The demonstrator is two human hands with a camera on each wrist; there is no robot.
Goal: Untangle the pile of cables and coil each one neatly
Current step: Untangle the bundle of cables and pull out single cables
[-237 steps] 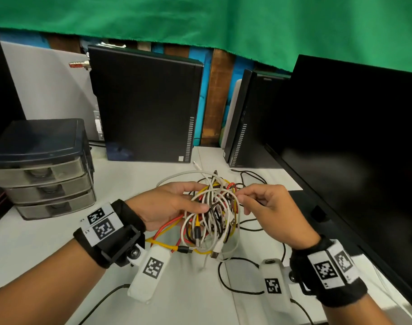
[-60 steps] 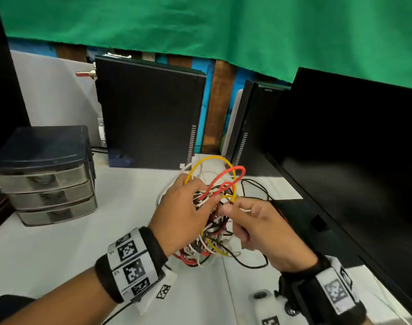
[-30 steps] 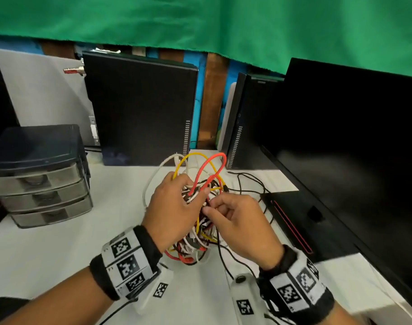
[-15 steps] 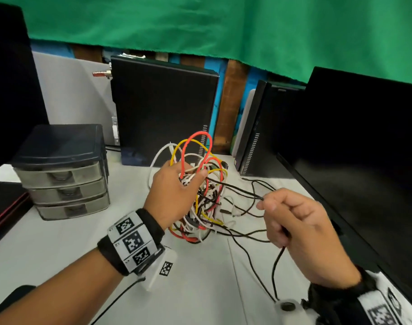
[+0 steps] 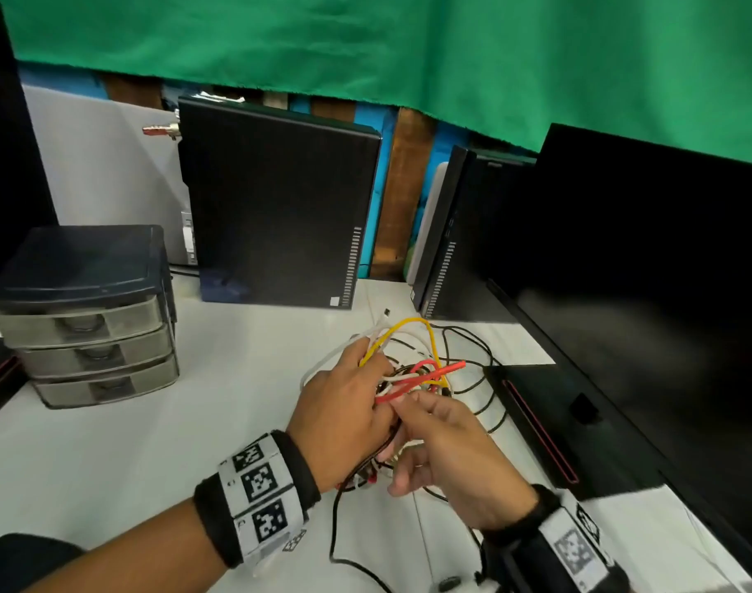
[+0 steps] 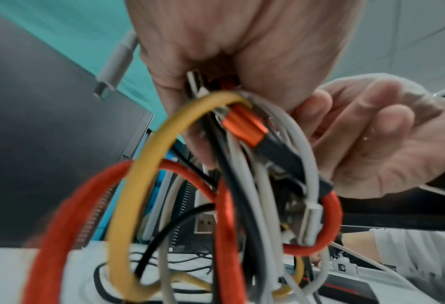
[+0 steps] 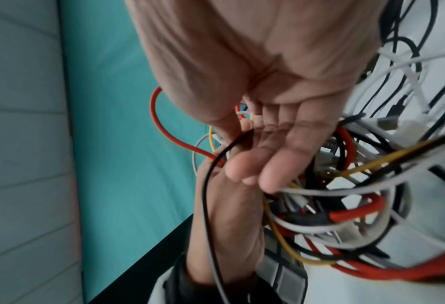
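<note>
A tangle of red, yellow, white and black cables (image 5: 412, 374) hangs just above the white table (image 5: 151, 421). My left hand (image 5: 352, 391) grips the bunch from the left; the left wrist view shows its fingers (image 6: 242, 51) curled round the cables (image 6: 242, 205) and an orange plug (image 6: 244, 127). A yellow loop (image 5: 408, 321) arches above it and a red cable (image 5: 434, 372) pokes out to the right. My right hand (image 5: 417, 415) is against the tangle. Its thumb and forefinger (image 7: 242, 131) pinch a thin black cable (image 7: 205, 195), and the other fingers are relaxed.
A grey three-drawer unit (image 5: 87, 318) stands at the left. Two black computer cases (image 5: 280, 207) (image 5: 451, 241) stand at the back. A black monitor (image 5: 644, 293) and its base (image 5: 536, 421) fill the right side. Loose black cable (image 5: 485, 378) lies on the table beside the base.
Half a second ago my right hand was out to the right, pulling the black cable taut. It has come back against the tangle, and my left hand has lowered the bunch.
</note>
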